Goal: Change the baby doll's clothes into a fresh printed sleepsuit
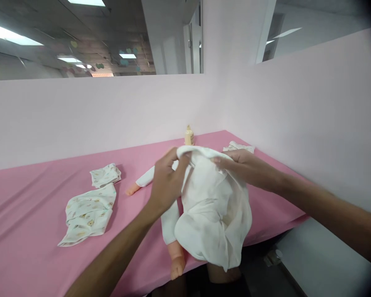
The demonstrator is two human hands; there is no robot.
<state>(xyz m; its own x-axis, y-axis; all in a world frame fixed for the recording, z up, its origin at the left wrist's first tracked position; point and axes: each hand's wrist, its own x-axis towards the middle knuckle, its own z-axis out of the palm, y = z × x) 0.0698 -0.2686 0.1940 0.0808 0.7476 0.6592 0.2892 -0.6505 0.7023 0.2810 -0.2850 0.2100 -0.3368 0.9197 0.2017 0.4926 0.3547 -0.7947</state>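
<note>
One large, soft white cloth (pixel 212 210), gathered in loose folds, is hanging from its raised upper edge over the near side of a table (pixel 34 214) spread with smooth pink fabric. The person's left hand (pixel 168 181) is pinching that edge between thumb and fingers; the right hand (pixel 239 163) is clasping the same edge farther along, its fingertips blurred. Beneath and beside the cloth, a peach-coloured doll in white, long-sleeved clothing (pixel 170 222) is lying mostly covered, one bare limb end projecting at the table's near edge and another pointing leftward.

Several faults could be arising from this arrangement. Because the lower folds are drooping at the table's near edge, their weight could be drawing the cloth out of either hand. The doll's nearer limb could be snagging in the slack, so that a sharp tug would be dragging the doll toward the edge. Since the folds are overlapping and hiding much of the body, the hands could be holding a twisted or wrong layer.

Two folded, white printed cloths (pixel 89 212) are lying well apart at left. A pale yellow bottle (pixel 189 137) is standing behind; a wide backward swing of the fabric could be toppling it.
</note>
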